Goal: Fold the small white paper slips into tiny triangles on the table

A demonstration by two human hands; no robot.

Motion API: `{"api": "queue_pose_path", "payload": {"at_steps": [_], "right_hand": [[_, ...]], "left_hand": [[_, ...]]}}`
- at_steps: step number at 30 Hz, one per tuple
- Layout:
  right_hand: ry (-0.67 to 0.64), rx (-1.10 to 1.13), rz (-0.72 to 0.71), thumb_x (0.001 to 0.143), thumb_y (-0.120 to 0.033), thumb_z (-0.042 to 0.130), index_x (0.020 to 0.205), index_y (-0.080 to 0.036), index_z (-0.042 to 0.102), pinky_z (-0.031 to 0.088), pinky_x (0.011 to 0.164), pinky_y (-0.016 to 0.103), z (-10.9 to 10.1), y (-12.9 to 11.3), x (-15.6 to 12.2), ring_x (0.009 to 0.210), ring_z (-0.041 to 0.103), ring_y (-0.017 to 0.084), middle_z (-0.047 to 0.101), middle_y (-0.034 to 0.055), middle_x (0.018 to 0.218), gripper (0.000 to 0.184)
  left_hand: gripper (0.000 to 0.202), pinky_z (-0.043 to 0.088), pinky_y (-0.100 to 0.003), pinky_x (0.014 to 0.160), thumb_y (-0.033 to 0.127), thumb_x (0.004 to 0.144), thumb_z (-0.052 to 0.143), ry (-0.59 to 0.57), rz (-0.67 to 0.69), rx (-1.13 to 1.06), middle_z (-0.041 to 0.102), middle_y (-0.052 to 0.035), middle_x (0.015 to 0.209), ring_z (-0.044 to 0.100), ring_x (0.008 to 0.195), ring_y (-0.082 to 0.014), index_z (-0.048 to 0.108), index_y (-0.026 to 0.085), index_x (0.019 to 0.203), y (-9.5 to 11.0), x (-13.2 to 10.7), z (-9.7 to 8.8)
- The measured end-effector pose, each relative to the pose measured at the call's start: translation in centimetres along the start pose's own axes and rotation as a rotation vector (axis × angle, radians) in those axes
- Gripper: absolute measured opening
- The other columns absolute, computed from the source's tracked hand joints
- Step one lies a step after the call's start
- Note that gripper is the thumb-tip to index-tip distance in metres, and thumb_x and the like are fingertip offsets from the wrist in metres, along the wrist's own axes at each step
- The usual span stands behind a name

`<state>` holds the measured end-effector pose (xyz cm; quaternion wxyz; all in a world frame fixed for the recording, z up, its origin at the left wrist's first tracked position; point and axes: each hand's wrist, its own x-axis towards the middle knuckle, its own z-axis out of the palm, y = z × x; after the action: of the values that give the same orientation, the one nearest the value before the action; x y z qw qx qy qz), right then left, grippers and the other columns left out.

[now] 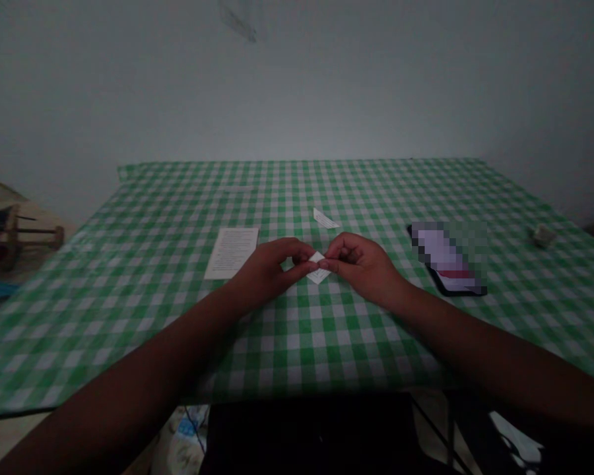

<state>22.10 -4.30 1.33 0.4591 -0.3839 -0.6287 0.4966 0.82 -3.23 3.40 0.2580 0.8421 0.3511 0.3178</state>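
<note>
A small white folded piece of paper (319, 272) lies low over the green checked tablecloth (188, 198) in the middle of the table. My left hand (270, 267) pinches its left side with fingers closed. From the right, my right hand (359, 262) pinches the other side, fingers curled together. Both hands rest on or just above the cloth, fingertips nearly touching.
A white printed sheet (232, 252) lies left of the hands. A small white paper scrap (325, 219) sits just behind them. A dark phone (448, 258) lies to the right, and a small pale object (543, 235) near the right edge. A wall stands behind the table.
</note>
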Motion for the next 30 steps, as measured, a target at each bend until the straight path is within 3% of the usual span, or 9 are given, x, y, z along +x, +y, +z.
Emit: {"api": "queue_pose_path", "payload": {"at_steps": [6,15,21,25,30], "right_hand": [[0.001,-0.020,0.015,0.075,-0.040,0.081,0.076,-0.022,0.059,0.044,0.060,0.028,-0.03,0.00,0.06,0.065,0.055,0.012,0.060,-0.0042,0.071,0.029],[-0.012,0.004,0.027,0.078,-0.033,0.077,0.079,-0.022,0.059,0.044,0.060,0.027,0.04,0.17,0.14,0.065,0.056,0.011,0.059,-0.0046,0.071,0.022],[-0.111,0.042,0.081,0.079,-0.031,0.076,0.091,-0.023,0.057,0.050,0.065,0.028,-0.05,0.39,0.14,0.072,0.062,0.012,0.062,-0.0048,0.077,0.024],[-0.156,0.056,0.080,0.080,-0.025,0.074,0.091,-0.023,0.057,0.050,0.065,0.028,-0.23,0.53,0.07,0.073,0.064,0.012,0.066,-0.0040,0.079,0.020],[-0.115,0.035,0.082,0.079,-0.024,0.074,0.092,-0.023,0.055,0.049,0.063,0.027,-0.23,0.78,0.04,0.069,0.063,0.012,0.065,-0.0053,0.076,0.023]], "left_hand": [[0.015,0.052,-0.027,0.076,0.031,0.092,0.066,-0.010,-0.010,0.024,0.072,-0.0006,0.088,0.066,0.079,-0.0136,0.071,0.021,0.101,-0.48,-0.07,0.16],[0.014,0.050,-0.025,0.074,0.030,0.091,0.066,0.003,-0.007,0.038,0.074,-0.0005,0.090,0.067,0.080,-0.0130,0.071,0.019,0.098,-0.34,-0.03,0.13],[0.014,0.051,-0.028,0.077,0.031,0.092,0.064,-0.019,-0.043,0.034,0.075,-0.0013,0.093,0.068,0.083,-0.0152,0.072,0.021,0.099,-0.27,0.00,0.12],[0.014,0.051,-0.028,0.076,0.031,0.092,0.063,-0.064,-0.063,-0.014,0.073,-0.0003,0.090,0.066,0.082,-0.0146,0.071,0.021,0.099,-0.15,0.10,-0.03],[0.013,0.050,-0.029,0.074,0.031,0.092,0.061,-0.133,-0.070,-0.076,0.066,0.0006,0.084,0.061,0.077,-0.0137,0.066,0.020,0.096,0.14,0.16,-0.07]]}}
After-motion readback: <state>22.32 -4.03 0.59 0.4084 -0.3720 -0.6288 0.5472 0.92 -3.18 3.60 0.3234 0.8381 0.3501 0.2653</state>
